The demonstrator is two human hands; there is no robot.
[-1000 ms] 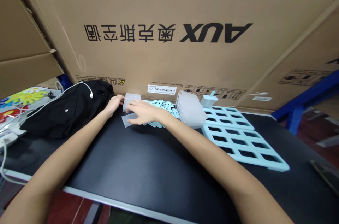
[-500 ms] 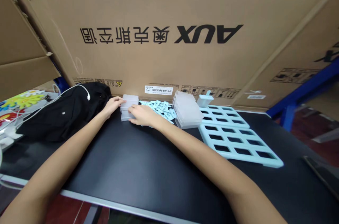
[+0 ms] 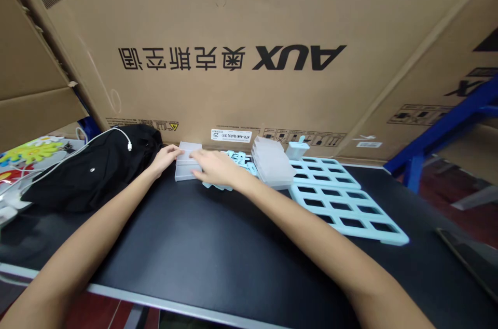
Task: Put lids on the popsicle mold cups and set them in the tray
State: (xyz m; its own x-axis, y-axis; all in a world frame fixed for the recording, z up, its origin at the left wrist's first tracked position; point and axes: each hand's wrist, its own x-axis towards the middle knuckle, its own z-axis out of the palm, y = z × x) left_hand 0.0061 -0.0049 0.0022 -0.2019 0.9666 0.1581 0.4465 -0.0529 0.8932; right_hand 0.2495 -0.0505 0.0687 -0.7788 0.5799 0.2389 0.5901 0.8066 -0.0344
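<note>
A group of frosted clear plastic boxes [image 3: 188, 169] lies at the back of the black table, against the cardboard. My left hand [image 3: 165, 159] holds their left edge, fingertips on the top. From the other side, my right hand [image 3: 215, 167] grips the right edge with its thumb and fingers on the plastic. Light blue plastic pieces [image 3: 244, 161] lie heaped behind and beneath my right hand, which hides some of them. Right of the heap is a stack of frosted plastic pieces [image 3: 272, 163].
Light blue trays with rectangular openings [image 3: 347, 202] lie on the right, with a light blue popsicle-shaped piece [image 3: 298, 148] at their back. A black bag [image 3: 97, 168] and white cable [image 3: 129, 145] are at left. A large cardboard box [image 3: 233, 95] stands behind the black table [image 3: 202, 251].
My right hand has shifted slightly right, from over the front of the plastic boxes to their right edge. The boxes now sit more evenly lined up. My left hand stays at their left side.
</note>
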